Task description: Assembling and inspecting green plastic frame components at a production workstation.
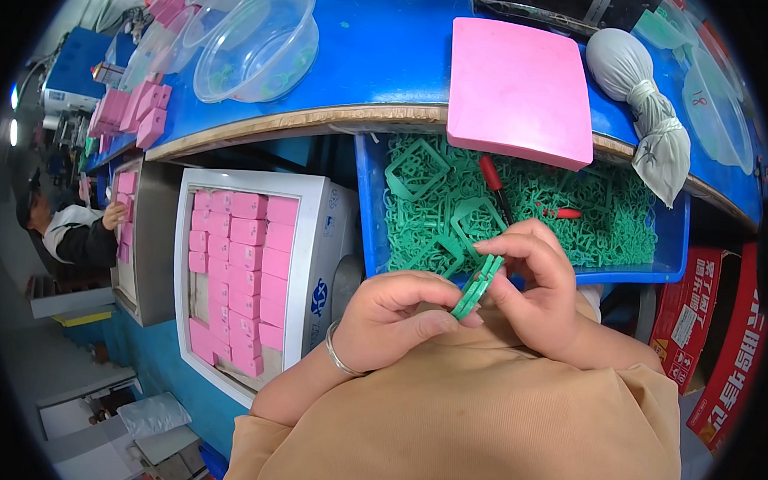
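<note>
My left hand (405, 313) and my right hand (535, 288) pinch a small stack of green plastic pieces (475, 289) between them. The stack is seen edge-on and tilted; its lower end sits between my left thumb and fingers, its upper end at my right fingertips. Just beyond my hands is a blue tray (518, 272) heaped with small green plastic pieces (583, 243). Larger green square frames (416, 171) lie on the heap. A red and black marker (494, 186) rests there too, beside another red item (559, 213) partly buried.
A pink block (521, 88) overhangs the blue table's wooden edge (320, 119). Right of it hangs a tied cloth bundle (643, 97). Clear bowls (259, 49) stand on the table. At left, a white box (303, 262) holds pink blocks; a co-worker (84, 229) sits beyond. Red cartons (694, 310) stand right.
</note>
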`<state>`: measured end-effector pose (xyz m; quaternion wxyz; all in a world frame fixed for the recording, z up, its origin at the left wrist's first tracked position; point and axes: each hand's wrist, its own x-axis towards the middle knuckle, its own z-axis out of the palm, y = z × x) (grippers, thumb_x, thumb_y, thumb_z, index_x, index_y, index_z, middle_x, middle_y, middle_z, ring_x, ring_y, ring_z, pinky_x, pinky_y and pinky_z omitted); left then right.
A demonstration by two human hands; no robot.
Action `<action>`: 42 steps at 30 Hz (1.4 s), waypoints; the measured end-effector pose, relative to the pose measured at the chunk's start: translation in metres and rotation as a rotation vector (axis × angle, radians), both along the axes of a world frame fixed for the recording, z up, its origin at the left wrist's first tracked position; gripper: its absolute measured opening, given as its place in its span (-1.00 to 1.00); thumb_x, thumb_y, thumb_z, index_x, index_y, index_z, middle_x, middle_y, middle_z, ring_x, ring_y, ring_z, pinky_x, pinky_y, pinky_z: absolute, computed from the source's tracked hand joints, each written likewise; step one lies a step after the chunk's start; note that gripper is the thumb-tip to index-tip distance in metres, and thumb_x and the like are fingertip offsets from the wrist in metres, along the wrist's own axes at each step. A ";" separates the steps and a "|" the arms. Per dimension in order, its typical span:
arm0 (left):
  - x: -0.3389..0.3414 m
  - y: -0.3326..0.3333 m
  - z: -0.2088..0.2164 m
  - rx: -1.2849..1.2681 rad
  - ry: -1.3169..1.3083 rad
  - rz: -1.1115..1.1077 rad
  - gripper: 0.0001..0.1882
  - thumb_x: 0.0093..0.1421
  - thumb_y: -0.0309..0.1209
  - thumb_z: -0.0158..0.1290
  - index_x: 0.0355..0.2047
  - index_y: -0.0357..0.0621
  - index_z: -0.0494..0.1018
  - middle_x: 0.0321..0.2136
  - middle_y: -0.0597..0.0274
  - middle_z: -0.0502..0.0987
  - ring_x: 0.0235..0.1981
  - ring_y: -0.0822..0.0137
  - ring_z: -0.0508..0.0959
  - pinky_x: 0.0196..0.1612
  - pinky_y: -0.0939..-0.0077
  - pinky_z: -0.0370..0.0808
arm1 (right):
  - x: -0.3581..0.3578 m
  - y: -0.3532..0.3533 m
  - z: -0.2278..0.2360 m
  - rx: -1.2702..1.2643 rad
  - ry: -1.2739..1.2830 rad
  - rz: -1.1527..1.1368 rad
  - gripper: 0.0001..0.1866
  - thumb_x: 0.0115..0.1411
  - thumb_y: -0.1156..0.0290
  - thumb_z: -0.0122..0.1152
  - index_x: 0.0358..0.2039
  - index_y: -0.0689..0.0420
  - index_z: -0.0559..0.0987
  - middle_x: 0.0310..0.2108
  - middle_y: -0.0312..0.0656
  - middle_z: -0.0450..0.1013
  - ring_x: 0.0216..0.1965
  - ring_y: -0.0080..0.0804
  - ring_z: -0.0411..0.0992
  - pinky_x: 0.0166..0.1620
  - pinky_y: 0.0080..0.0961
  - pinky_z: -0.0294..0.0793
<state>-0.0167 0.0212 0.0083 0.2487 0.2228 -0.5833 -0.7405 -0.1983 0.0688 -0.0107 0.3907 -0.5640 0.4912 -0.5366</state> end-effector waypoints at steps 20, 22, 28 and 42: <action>-0.009 0.005 0.014 0.458 0.036 -0.050 -0.37 -0.11 -0.71 0.01 0.02 -0.32 0.10 -0.24 -0.01 0.42 -0.14 0.27 0.40 -0.06 0.42 0.29 | 0.007 -0.001 -0.012 0.389 -0.332 0.083 -0.76 0.03 0.54 0.05 -0.23 0.24 0.35 -0.41 -0.27 0.33 -0.55 -0.75 0.26 -0.54 -0.81 0.26; -0.011 0.004 0.013 0.331 0.012 -0.109 -0.32 -0.12 -0.72 0.01 0.05 -0.32 0.05 -0.21 0.01 0.40 -0.08 0.28 0.35 -0.03 0.44 0.24 | 0.006 -0.002 -0.007 0.480 -0.447 0.108 -0.79 0.07 0.52 0.01 -0.24 0.23 0.34 -0.42 -0.29 0.35 -0.56 -0.76 0.29 -0.56 -0.83 0.26; -0.009 0.005 0.014 0.422 -0.086 -0.103 -0.35 -0.11 -0.74 -0.01 0.04 -0.32 0.07 -0.25 0.03 0.42 -0.08 0.28 0.35 0.00 0.43 0.21 | 0.001 -0.004 0.004 0.652 -0.474 0.182 -0.80 0.10 0.48 -0.03 -0.24 0.21 0.33 -0.40 -0.29 0.33 -0.39 -0.66 0.30 -0.34 -0.71 0.33; -0.007 0.005 0.009 0.199 -0.077 -0.136 -0.59 0.00 -0.69 -0.08 -0.08 -0.28 0.23 -0.25 0.13 0.42 -0.14 0.36 0.41 -0.12 0.57 0.37 | 0.004 -0.003 -0.006 0.587 -0.483 0.139 -0.79 0.07 0.44 0.04 -0.27 0.20 0.35 -0.45 -0.32 0.31 -0.40 -0.67 0.28 -0.33 -0.71 0.32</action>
